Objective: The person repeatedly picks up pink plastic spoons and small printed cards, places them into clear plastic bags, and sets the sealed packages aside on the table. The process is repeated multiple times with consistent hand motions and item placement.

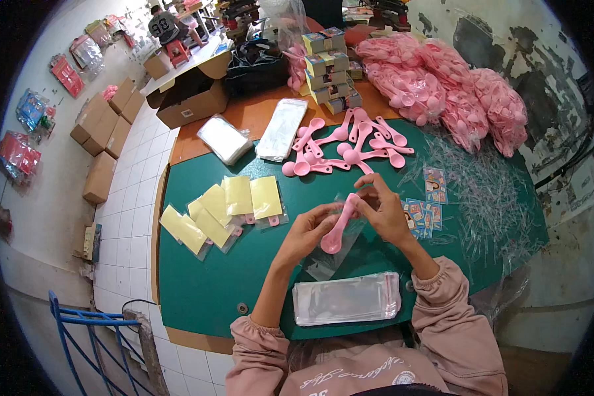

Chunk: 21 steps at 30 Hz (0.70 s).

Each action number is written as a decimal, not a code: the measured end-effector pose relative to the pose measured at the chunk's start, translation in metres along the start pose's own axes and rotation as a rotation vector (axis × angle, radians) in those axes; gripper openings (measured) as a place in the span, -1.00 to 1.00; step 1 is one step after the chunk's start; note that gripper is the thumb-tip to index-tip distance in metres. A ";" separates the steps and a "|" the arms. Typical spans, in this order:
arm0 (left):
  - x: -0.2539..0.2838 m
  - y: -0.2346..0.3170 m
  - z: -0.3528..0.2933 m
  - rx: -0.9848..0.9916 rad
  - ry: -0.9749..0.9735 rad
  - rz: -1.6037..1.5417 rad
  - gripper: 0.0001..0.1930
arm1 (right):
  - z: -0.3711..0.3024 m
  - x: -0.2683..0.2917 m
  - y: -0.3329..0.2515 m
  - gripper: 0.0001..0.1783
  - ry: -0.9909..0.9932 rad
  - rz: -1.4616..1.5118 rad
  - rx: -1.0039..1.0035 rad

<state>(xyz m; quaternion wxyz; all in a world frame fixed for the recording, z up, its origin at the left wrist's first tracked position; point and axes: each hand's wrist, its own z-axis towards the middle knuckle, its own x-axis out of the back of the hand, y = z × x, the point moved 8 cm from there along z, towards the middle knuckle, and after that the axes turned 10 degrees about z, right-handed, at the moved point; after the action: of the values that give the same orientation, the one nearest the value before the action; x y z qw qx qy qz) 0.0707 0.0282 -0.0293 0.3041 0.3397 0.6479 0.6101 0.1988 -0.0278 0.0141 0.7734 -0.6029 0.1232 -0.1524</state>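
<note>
A pink plastic spoon (pixel 334 240) hangs bowl-down between my hands over the green table. Its handle end is pinched in the fingers of my right hand (pixel 387 216). My left hand (pixel 305 232) is closed on the edge of a clear plastic bag (pixel 329 264), which lies behind the spoon; whether the spoon is inside it I cannot tell. Below the hands lies a stack of clear bags (pixel 346 300). Beyond them is a loose pile of pink spoons (pixel 353 148). Small printed cards (pixel 424 218) lie beside my right hand.
Several packed yellow cards (pixel 228 204) lie at the left. Two bag stacks (pixel 282 129) sit further back. Card bundles (pixel 327 69) and big bags of pink spoons (pixel 442 92) stand at the back. Clear plastic strips (pixel 488 204) cover the right side. A person (pixel 168 30) sits far off.
</note>
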 end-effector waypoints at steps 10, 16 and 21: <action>0.011 0.015 -0.009 0.130 0.006 0.078 -0.65 | -0.013 -0.026 -0.028 -0.56 -0.333 -0.146 0.230; 0.026 0.023 -0.011 0.011 0.032 0.002 -0.63 | -0.018 0.076 -0.022 -0.56 -0.263 -0.719 0.099; 0.018 0.021 -0.011 0.047 -0.014 -0.007 -0.66 | -0.026 0.106 0.012 -0.61 -0.244 -0.813 -0.123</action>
<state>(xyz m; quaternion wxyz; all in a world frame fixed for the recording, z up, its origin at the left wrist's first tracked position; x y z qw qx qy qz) 0.0526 0.0367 -0.0074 0.3028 0.3489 0.6612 0.5911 0.2879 -0.0892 -0.0043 0.6218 -0.6610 -0.2079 -0.3650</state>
